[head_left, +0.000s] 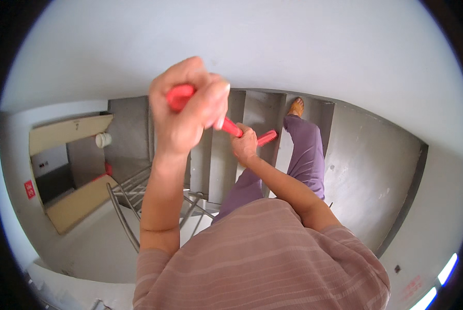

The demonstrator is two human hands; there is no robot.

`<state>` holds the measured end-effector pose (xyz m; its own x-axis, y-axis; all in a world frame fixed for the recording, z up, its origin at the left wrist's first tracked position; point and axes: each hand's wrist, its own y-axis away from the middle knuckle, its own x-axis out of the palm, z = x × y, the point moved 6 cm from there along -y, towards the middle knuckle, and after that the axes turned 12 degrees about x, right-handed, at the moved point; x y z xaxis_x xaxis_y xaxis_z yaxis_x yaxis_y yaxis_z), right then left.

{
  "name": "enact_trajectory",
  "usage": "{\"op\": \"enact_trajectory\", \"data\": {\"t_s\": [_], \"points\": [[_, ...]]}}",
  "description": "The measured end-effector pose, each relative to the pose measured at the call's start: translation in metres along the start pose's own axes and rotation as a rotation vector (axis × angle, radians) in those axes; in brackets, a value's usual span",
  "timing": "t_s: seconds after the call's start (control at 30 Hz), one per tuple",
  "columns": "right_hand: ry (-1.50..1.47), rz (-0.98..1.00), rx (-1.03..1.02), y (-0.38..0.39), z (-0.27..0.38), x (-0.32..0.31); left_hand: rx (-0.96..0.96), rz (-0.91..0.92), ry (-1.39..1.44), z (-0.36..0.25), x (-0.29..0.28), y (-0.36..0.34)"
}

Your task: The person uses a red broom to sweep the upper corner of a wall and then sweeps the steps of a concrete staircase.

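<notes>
The handle (232, 127) is red, trousers (306, 152) purple, shirt (262, 253) striped.

The pale walls (304, 46) bear 1 red sign (29, 189) — and blurred red lettering (412, 288).

Stick (233, 127) over stairs (261, 113); bucket (104, 140) left — landing (371, 170) right.

The stick (233, 127) is probably smooth plastic, the railing (119, 215) glossy metal, the shirt (267, 253) matt cloth.
</notes>
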<state>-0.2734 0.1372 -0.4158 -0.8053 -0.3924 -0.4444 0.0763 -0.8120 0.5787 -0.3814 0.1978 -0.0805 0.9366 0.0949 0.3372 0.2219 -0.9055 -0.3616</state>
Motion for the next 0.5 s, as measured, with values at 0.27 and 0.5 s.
{"op": "enact_trajectory", "data": {"t_s": [0.27, 0.5], "points": [[-0.025, -0.032, 0.058, -0.101, -0.003, -0.038, -0.111, 0.149, -0.05, 0.074, 0.031, -0.044], [-0.076, -0.133, -0.105, -0.096, 0.046, -0.04, 0.073, 0.015, -0.132, 0.038, 0.018, -0.048]]}}
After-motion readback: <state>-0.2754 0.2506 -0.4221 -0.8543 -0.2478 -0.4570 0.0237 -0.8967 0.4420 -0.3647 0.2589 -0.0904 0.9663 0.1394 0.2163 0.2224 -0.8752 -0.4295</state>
